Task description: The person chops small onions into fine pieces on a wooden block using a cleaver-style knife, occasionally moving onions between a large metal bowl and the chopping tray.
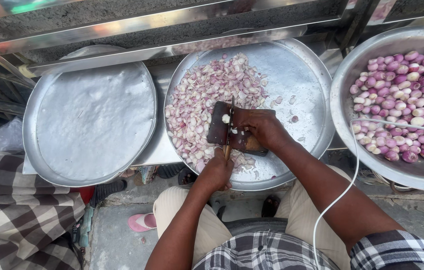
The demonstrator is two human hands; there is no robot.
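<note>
Head view: chopping is under way. The left hand is clenched on the knife handle, blade on the dark cutting board in the middle tray. The right hand pins an onion piece, barely visible. The next cut calls for fingers kept clear of the blade.

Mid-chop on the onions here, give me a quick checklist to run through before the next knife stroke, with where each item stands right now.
1. Knife gripped: left hand closed on the handle. Ok.
2. Right hand steadying the work on the dark cutting board. Ok.
3. Fingertips clear of the blade: they sit right beside it, gap hidden. Cannot tell.
4. Board seated flat in the middle tray. Cannot tell.
5. Room for cut pieces: chopped onion pile fills the tray's left, right side bare. Ok.
6. Supply: bowl of peeled onions by the right arm. Ok.
</note>
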